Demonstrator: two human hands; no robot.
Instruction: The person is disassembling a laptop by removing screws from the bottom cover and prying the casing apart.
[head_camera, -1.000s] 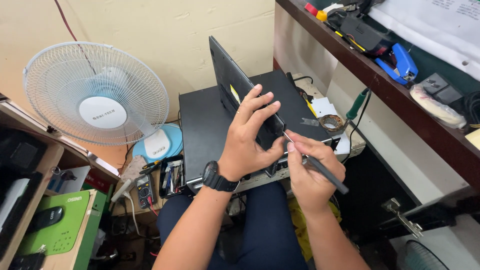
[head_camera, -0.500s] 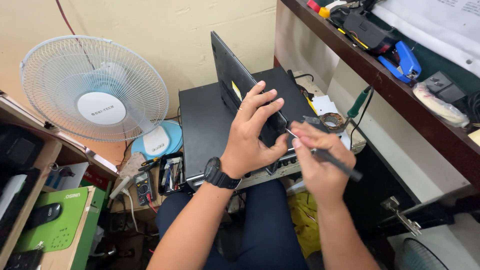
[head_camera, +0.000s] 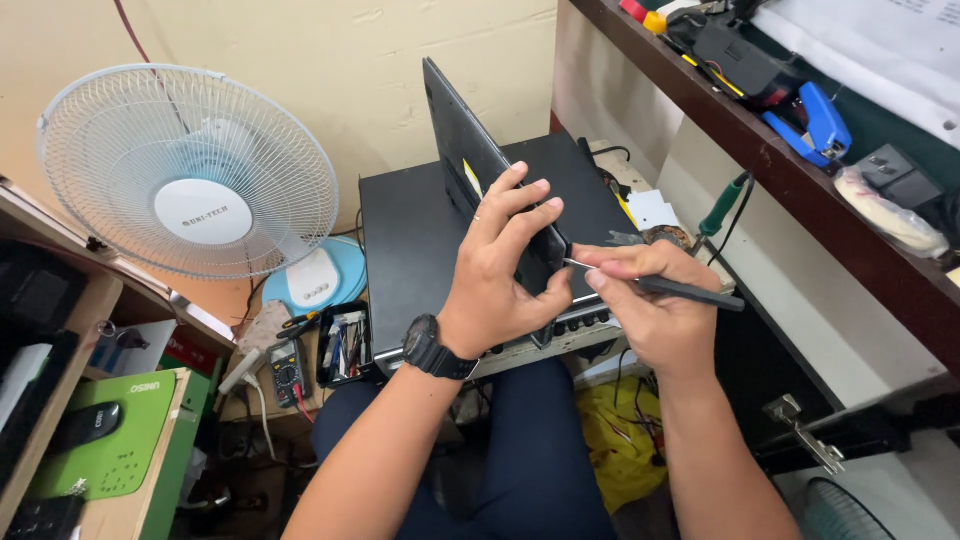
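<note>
My left hand (head_camera: 505, 265), with a black watch on the wrist, grips the near end of a thin black laptop (head_camera: 462, 152) that stands on edge on a black box-shaped device (head_camera: 405, 250). My right hand (head_camera: 650, 300) holds a slim black tool (head_camera: 685, 291) like a pen. Its thin metal tip touches the laptop's edge just beside my left fingers.
A white table fan (head_camera: 190, 170) stands at the left on a pale blue base. A small tray of tools (head_camera: 343, 343) and a multimeter (head_camera: 285, 370) lie below it. A dark shelf (head_camera: 790, 170) at the right carries a blue stapler (head_camera: 815, 120); a green-handled soldering iron (head_camera: 722, 205) leans nearby.
Both hands stay on the laptop and tool; the tool has tipped from slanting downward to nearly level, with its tip still at the laptop's edge. The view has shifted slightly.
</note>
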